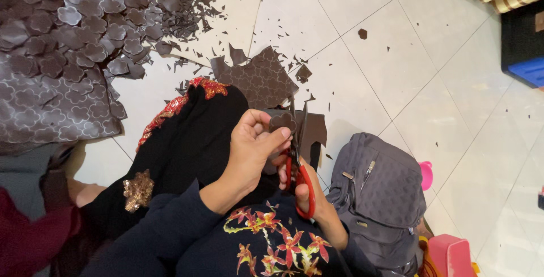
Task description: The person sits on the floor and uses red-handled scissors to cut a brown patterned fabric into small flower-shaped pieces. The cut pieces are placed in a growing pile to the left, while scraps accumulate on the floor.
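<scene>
At the upper left of the frame a heap of cut brown scalloped pieces (85,22) lies on patterned fabric (51,113). At centre the left hand (249,149) pinches a brown scalloped cutout (281,122). The right hand (306,189) grips red-handled scissors (296,158), blades parted at its edge. Trimming looks underway; turning the piece seems needed. A grey backpack (379,197) sits right.

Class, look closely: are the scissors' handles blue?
No: the scissors in the right hand have red handles, beside the brown cut-out in the left hand.
</scene>
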